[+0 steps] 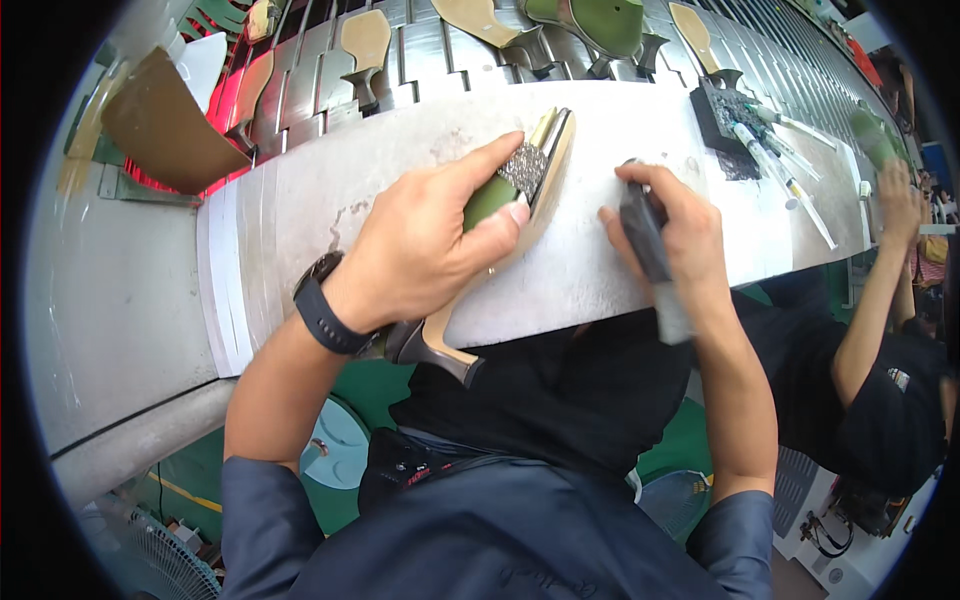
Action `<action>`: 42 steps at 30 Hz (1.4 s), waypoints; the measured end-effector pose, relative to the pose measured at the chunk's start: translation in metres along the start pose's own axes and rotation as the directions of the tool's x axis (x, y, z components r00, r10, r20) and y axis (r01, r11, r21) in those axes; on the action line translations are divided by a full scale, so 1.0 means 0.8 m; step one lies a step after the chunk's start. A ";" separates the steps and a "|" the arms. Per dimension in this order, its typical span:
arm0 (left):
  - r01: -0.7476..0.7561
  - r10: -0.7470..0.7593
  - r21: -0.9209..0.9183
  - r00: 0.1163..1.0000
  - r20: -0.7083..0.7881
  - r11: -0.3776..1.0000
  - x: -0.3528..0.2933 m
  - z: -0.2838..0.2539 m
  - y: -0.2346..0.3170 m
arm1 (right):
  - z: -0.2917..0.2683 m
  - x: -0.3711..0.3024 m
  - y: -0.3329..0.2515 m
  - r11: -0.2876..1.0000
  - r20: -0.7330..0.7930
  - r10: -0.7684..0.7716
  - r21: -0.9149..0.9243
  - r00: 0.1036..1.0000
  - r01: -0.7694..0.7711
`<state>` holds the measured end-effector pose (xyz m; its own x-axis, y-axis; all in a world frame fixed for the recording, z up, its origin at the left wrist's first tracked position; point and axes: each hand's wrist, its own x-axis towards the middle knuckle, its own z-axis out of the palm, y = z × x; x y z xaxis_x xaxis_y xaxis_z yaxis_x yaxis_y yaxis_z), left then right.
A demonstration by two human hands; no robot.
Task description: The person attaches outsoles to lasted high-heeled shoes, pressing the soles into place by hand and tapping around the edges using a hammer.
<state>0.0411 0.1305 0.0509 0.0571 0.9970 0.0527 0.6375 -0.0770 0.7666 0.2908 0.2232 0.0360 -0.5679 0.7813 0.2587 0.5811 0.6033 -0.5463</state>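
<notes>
Lying on its side at the table edge is a green high-heeled shoe [487, 203] with a glittering ornament and a tan sole. My left hand [415, 240] is closed around it, thumb and index finger beside the ornament. The dark heel [440, 358] sticks out below my wrist, over the table edge. To the right, my right hand [690, 235] grips a dark tool [645, 235] with a pale grey end pointing down. Blur hides the tool's exact kind. It is apart from the shoe, above the white tabletop [590, 285].
Tan-soled shoes [366, 45] lie along a metal slatted conveyor [420, 92] at the far side. Several syringes [775, 165] rest by a black holder [715, 118] at right. A brown sheet [165, 120] stands at far left. A co-worker's hand [900, 205] holds a green item at far right.
</notes>
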 end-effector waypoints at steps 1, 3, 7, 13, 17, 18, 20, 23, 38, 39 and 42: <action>0.043 -0.044 0.019 0.999 0.022 0.999 0.002 -0.001 0.002 | -0.001 0.003 -0.002 0.982 0.018 0.023 0.185 1.000 -0.026; 0.033 -0.033 0.019 0.999 0.032 0.999 0.008 -0.003 0.008 | -0.003 0.002 -0.001 0.879 -0.067 0.080 0.475 0.995 -0.039; 0.015 -0.015 0.000 0.999 0.030 1.000 0.013 -0.001 0.001 | -0.012 0.024 0.001 0.561 0.072 0.204 0.808 0.976 -0.177; 0.076 -0.077 0.018 0.992 0.102 0.997 0.020 -0.009 0.002 | -0.015 0.070 -0.003 0.467 0.092 0.175 0.869 0.980 -0.165; 0.027 -0.025 -0.020 0.997 0.070 0.999 0.015 -0.007 -0.008 | -0.033 0.082 -0.024 0.769 0.262 0.015 0.614 0.965 -0.179; 0.006 -0.005 -0.011 0.998 0.058 1.000 0.014 -0.007 -0.009 | -0.035 0.081 -0.030 0.766 0.274 0.013 0.615 0.962 -0.185; -0.011 0.011 -0.007 0.999 0.046 1.000 0.012 -0.006 -0.010 | -0.039 0.078 -0.039 0.785 0.308 -0.001 0.590 0.951 -0.190; -0.048 0.048 0.015 0.999 0.025 0.999 0.011 -0.006 -0.010 | -0.040 0.076 -0.041 0.791 0.333 -0.027 0.584 0.942 -0.184; -0.061 0.059 -0.051 0.998 -0.037 0.997 0.006 -0.001 -0.015 | -0.029 0.027 -0.074 0.789 0.240 0.042 0.587 0.970 -0.180; -0.052 0.050 -0.041 0.998 -0.034 0.998 0.006 -0.002 -0.014 | -0.024 0.019 -0.078 0.789 0.207 0.041 0.593 0.977 -0.159; -0.024 0.023 -0.051 0.999 -0.027 0.998 0.006 -0.005 -0.008 | -0.015 0.003 -0.080 0.824 0.113 -0.060 0.567 0.992 -0.014</action>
<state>0.0344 0.1354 0.0489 0.0506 0.9949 0.0872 0.5958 -0.1002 0.7969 0.2593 0.1883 0.0815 -0.6640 0.7205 0.2000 0.1564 0.3953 -0.9051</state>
